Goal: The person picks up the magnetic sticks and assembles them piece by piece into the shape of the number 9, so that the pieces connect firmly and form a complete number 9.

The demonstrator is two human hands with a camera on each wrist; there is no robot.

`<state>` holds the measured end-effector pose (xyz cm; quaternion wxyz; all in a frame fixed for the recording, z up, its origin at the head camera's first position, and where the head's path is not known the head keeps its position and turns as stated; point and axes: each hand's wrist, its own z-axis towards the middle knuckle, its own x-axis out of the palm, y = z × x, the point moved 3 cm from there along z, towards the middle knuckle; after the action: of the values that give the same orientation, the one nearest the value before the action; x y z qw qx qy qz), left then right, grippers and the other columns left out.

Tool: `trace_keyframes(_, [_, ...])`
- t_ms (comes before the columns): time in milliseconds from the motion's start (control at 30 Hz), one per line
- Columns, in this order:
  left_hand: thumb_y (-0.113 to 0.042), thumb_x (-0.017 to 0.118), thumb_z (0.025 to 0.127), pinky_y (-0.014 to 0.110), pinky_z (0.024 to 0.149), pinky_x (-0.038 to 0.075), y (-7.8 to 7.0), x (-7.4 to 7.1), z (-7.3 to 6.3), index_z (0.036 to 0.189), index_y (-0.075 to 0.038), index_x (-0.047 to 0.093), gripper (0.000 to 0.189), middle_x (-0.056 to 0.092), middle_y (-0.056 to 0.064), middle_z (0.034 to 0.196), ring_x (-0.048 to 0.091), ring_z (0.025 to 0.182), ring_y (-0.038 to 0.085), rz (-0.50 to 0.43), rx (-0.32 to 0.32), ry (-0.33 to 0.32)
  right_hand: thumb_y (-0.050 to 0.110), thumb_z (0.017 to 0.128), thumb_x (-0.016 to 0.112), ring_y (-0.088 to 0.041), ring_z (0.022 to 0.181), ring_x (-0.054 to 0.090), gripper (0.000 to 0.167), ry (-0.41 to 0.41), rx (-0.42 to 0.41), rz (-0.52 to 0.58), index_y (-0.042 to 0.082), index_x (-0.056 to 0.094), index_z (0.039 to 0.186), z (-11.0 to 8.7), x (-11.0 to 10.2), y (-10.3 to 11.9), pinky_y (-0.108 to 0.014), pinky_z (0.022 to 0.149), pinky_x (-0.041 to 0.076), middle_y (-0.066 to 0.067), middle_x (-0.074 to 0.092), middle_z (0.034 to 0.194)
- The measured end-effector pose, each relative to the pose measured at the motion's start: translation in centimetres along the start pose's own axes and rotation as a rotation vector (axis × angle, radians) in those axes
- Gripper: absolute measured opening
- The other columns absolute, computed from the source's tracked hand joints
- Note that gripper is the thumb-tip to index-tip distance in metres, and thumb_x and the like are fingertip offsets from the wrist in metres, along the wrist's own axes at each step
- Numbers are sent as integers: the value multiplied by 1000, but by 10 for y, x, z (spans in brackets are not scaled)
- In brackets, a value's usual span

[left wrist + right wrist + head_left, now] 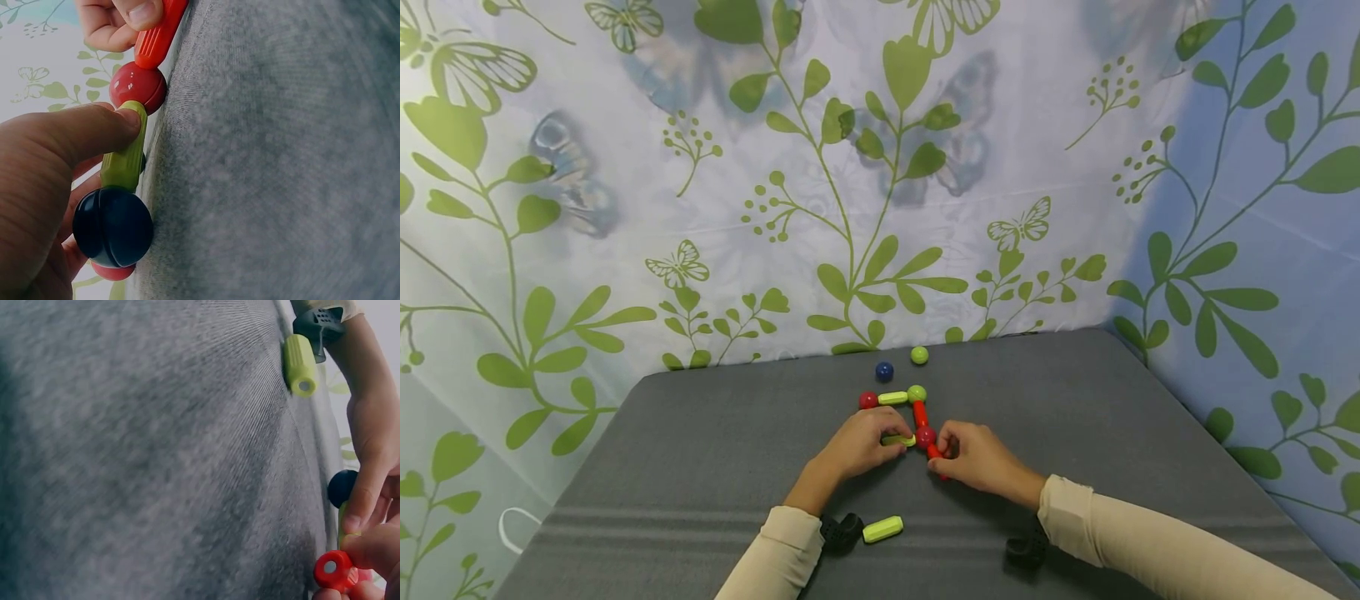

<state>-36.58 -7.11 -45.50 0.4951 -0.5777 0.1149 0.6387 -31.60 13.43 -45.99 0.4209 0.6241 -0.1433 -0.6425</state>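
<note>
My left hand (861,446) pinches a ridged yellow-green magnetic stick (125,153), thumb along its side. One end of that stick meets a glossy red ball (926,437); at the other sits a dark blue ball (112,227), which the hand hides in the head view. My right hand (973,454) pinches a red stick (159,37) that joins the same red ball. The red stick's free end (330,567) shows a silvery disc. From that ball another red stick (921,414) runs to a green ball (917,393), then a yellow-green stick (892,398) and a second red ball (868,400).
Behind the linked pieces lie a loose blue ball (884,372) and a loose green ball (919,355). A spare yellow-green stick (882,529) lies by the left wrist's black strap (841,533). Leaf-patterned cloth (880,208) hangs behind the grey table (737,500).
</note>
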Motion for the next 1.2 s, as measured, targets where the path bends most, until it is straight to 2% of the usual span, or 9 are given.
trace_keyframes(467, [-13,78,91,27,88,50,0,0,0,101,-17,77,11,68,-10,100,62,96,5,-24,-12,4,21,84,85,-9,51,47,27,23,111,61,15,59,79,4,8,3,-25,46,38,5,55,63])
trace_keyframes(1200, [-13,79,90,27,87,51,3,0,-1,102,-16,77,12,68,-10,100,61,96,5,-33,1,-3,23,85,84,-10,52,51,28,51,92,52,14,58,79,7,6,5,-26,47,40,5,57,64])
